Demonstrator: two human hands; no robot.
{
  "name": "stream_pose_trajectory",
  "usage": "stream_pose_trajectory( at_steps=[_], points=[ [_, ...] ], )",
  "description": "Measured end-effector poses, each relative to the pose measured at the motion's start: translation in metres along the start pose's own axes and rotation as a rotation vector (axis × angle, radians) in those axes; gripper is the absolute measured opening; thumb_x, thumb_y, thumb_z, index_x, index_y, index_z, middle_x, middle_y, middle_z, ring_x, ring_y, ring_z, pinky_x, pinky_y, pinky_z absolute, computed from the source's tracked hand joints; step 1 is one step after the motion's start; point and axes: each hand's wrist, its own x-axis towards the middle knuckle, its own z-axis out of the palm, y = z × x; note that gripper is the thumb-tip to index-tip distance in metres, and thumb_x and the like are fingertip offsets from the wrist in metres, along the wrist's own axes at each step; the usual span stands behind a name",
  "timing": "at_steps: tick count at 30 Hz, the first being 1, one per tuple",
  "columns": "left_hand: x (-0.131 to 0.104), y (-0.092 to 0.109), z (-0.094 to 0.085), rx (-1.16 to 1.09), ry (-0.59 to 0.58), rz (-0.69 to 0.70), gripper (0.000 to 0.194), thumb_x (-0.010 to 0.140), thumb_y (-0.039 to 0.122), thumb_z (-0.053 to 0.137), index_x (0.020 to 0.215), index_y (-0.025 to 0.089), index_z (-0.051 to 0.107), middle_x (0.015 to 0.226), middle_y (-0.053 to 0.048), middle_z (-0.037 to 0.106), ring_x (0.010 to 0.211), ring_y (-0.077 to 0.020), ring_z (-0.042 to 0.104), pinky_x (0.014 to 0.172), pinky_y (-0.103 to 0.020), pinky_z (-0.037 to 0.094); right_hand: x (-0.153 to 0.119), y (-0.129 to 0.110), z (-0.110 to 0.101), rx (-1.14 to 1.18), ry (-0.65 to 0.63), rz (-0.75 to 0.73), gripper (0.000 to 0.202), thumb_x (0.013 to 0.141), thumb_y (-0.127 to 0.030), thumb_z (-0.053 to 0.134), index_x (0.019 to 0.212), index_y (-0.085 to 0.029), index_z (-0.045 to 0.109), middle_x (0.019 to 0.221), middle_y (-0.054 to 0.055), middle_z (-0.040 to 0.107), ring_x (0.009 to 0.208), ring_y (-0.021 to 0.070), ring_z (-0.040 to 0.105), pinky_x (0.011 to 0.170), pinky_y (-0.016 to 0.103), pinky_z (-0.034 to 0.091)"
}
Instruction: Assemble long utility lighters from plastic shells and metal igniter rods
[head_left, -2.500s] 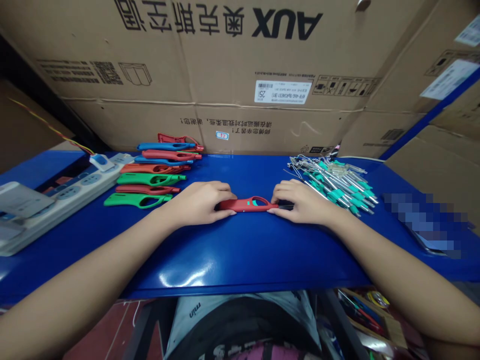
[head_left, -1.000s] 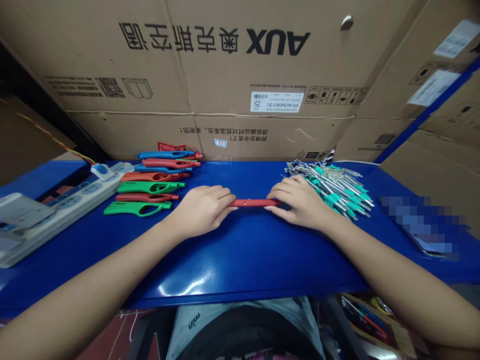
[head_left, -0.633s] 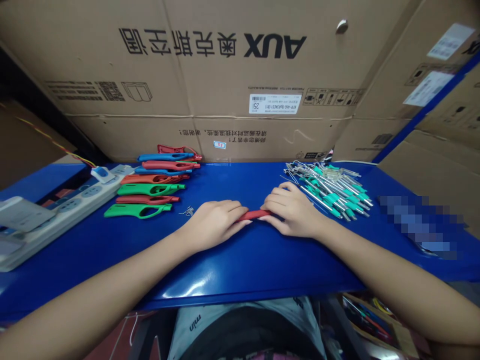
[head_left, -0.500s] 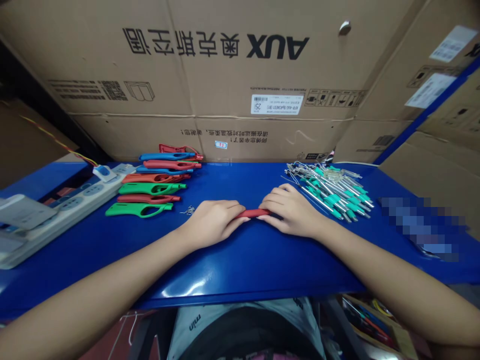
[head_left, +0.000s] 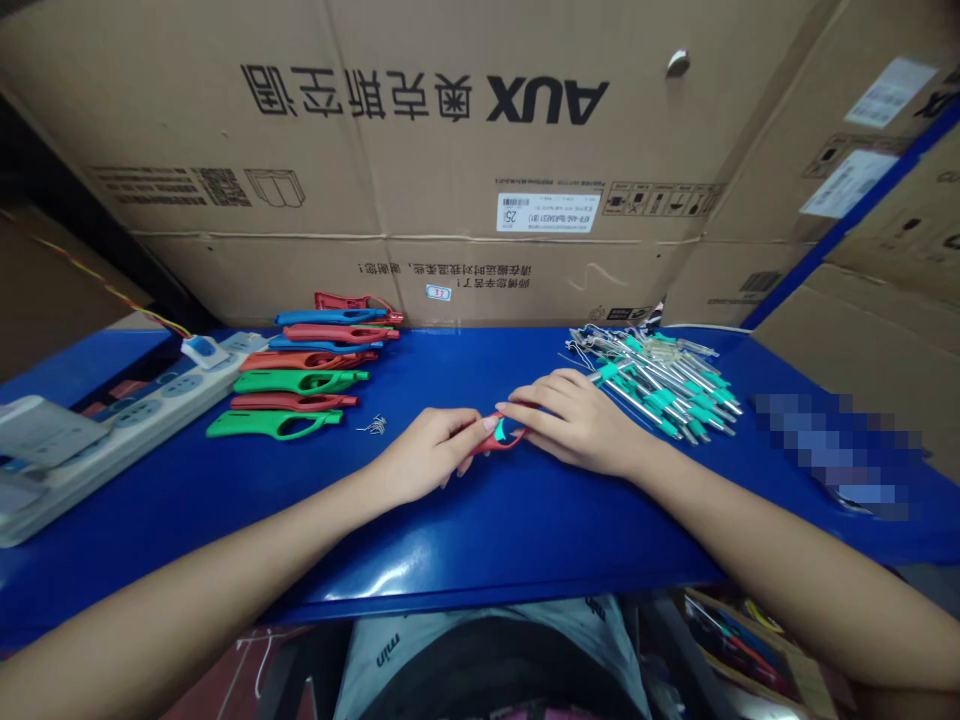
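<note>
My left hand (head_left: pixel 431 452) and right hand (head_left: pixel 574 418) meet at the middle of a blue table (head_left: pixel 450 540), both clamped on a red lighter (head_left: pixel 487 444). My left thumb presses along its top, right beside the green trigger (head_left: pixel 500 429) in its oval opening; my left fingers curl beneath. My right fingers bend over the other end, covering it, and I cannot tell how my right thumb sits. The lighter lies crosswise between my palms, near the middle of the tabletop.

To the left, red, orange, green and blue handles (head_left: pixel 300 381) lie side by side in a row toward the back. Just beside the nearest green one, small metal pins (head_left: pixel 375 425) rest in a loose heap, close to my left wrist. A white power strip (head_left: pixel 161 395) slants along the far left, a plug (head_left: pixel 204 350) in its sockets.

Just beyond my right hand, metal rods (head_left: pixel 660 385) with green parts and thin wires are piled together. A dark flat object (head_left: pixel 832 450), blurred over, lies farther right. Behind it all stands a cardboard sheet (head_left: pixel 420 170), its "AUX" lettering upside down, a small sticker (head_left: pixel 439 293) near its foot.
</note>
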Motion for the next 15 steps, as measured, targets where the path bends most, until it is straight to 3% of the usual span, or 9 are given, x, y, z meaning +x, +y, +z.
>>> stream_pose_trajectory(
  at_steps=[2, 4, 7, 9, 11, 15],
  points=[
    [0.000, 0.001, 0.000, -0.129, -0.082, -0.100, 0.052, 0.097, 0.062, 0.038, 0.074, 0.018, 0.055, 0.053, 0.005, 0.052, 0.037, -0.0102, 0.046, 0.040, -0.023, 0.037, -0.001, 0.001, -0.001, 0.013, 0.057, -0.039, 0.032, 0.099, -0.018, 0.049, 0.129, -0.019, 0.059, 0.111, 0.013, 0.071, 0.097, 0.0220, 0.065, 0.083, 0.040, 0.050],
    [-0.001, 0.002, -0.001, -0.087, -0.065, -0.084, 0.051, 0.098, 0.060, 0.036, 0.079, 0.019, 0.057, 0.055, 0.004, 0.054, 0.038, -0.0107, 0.047, 0.040, -0.023, 0.037, -0.003, 0.001, -0.001, 0.012, 0.109, -0.049, 0.029, 0.098, -0.016, 0.050, 0.125, -0.018, 0.061, 0.109, 0.012, 0.073, 0.095, 0.0214, 0.067, 0.080, 0.038, 0.054],
    [-0.004, 0.003, -0.004, 0.267, 0.091, 0.148, 0.039, 0.098, 0.055, 0.045, 0.102, 0.021, 0.063, 0.082, 0.000, 0.067, 0.065, -0.0156, 0.063, 0.056, -0.026, 0.047, -0.006, 0.000, 0.001, 0.006, 0.159, -0.017, 0.026, 0.098, -0.016, 0.050, 0.120, -0.014, 0.064, 0.105, 0.013, 0.074, 0.092, 0.0216, 0.070, 0.077, 0.037, 0.057],
    [-0.006, 0.003, -0.005, 0.547, 0.146, 0.285, 0.036, 0.097, 0.051, 0.050, 0.117, 0.023, 0.061, 0.103, -0.003, 0.068, 0.084, -0.0201, 0.067, 0.066, -0.028, 0.050, -0.007, -0.001, 0.003, 0.014, 0.152, 0.017, 0.024, 0.099, -0.017, 0.049, 0.116, -0.013, 0.065, 0.102, 0.012, 0.075, 0.087, 0.0206, 0.071, 0.072, 0.035, 0.057],
    [-0.006, 0.000, -0.006, 0.723, 0.133, 0.335, 0.035, 0.101, 0.046, 0.045, 0.122, 0.023, 0.060, 0.109, -0.005, 0.068, 0.090, -0.0216, 0.068, 0.068, -0.029, 0.050, -0.007, 0.000, 0.004, 0.025, 0.113, 0.046, 0.024, 0.100, -0.022, 0.048, 0.113, -0.014, 0.067, 0.101, 0.011, 0.076, 0.085, 0.0196, 0.071, 0.071, 0.034, 0.056],
    [-0.001, -0.007, -0.009, 0.847, 0.099, 0.346, 0.034, 0.105, 0.041, 0.037, 0.115, 0.020, 0.061, 0.104, -0.005, 0.068, 0.087, -0.0204, 0.068, 0.065, -0.027, 0.050, -0.003, 0.004, 0.005, -0.019, -0.013, 0.086, 0.029, 0.101, -0.034, 0.049, 0.109, -0.015, 0.070, 0.100, 0.009, 0.076, 0.086, 0.0209, 0.068, 0.076, 0.036, 0.051]
  ],
)
